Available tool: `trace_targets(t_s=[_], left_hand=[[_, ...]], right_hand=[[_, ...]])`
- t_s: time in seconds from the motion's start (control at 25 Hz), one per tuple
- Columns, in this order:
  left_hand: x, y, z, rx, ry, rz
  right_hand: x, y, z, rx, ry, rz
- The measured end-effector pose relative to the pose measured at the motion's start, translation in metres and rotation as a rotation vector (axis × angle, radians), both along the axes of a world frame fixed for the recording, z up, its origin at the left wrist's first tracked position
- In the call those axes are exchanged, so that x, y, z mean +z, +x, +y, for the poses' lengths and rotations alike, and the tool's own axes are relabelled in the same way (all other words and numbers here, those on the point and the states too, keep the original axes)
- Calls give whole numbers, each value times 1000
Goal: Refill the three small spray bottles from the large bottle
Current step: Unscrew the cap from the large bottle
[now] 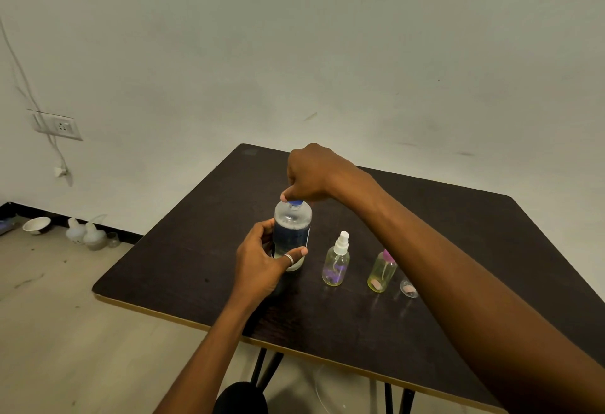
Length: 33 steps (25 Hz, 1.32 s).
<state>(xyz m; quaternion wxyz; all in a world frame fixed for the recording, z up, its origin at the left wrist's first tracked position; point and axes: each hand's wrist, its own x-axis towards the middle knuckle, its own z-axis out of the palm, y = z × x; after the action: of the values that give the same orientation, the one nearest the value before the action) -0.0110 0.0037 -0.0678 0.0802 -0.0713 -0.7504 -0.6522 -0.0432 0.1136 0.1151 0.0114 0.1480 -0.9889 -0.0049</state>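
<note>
On the dark surface point(458, 249), left side: large bottle point(292, 233) stands upright | left hand point(262, 259) fingers point(265, 227) wrap its body | right hand point(314, 174) fingers point(288, 195) pinch blue cap point(296, 204) | risk: hard squeeze could spill water once cap is off; right arm could knock white-top spray bottle point(336, 264) nearby

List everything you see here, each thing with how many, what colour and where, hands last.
large bottle: one, clear with dark blue label, upright on the table
cap: one, blue, on the large bottle
white-topped spray bottle: one, clear yellowish, right of the large bottle
pink-topped spray bottle: one, yellowish, further right
small clear container: one, partly hidden by the right forearm
table: one, dark brown, centre
bowl: one, white, floor by the wall
white containers: two, floor beside the bowl
wall socket: one, white, left wall
left hand: grips the large bottle's body
right hand: pinches the cap from above
</note>
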Motion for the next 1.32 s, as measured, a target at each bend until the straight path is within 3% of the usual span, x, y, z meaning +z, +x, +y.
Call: trace_targets(t_s=[0.28,0.64,1.0,1.16,1.32], left_hand=[[-1,-1,0,-8,-10,0],[-3,-2,-1,-7,-2,-4],[-3,-3,-1,-7,-10,13],[-5,-3,-1,-12,-6,19],[-7,-6,-1,-21,2,26]], right_hand=[[11,3,9,181,-43,-178],[3,-1,2,6,10,55],[15,-2,11,158,-66,-103],[35,-6,22,98,-179,-85],[23,-27,34,7,-137,-101]])
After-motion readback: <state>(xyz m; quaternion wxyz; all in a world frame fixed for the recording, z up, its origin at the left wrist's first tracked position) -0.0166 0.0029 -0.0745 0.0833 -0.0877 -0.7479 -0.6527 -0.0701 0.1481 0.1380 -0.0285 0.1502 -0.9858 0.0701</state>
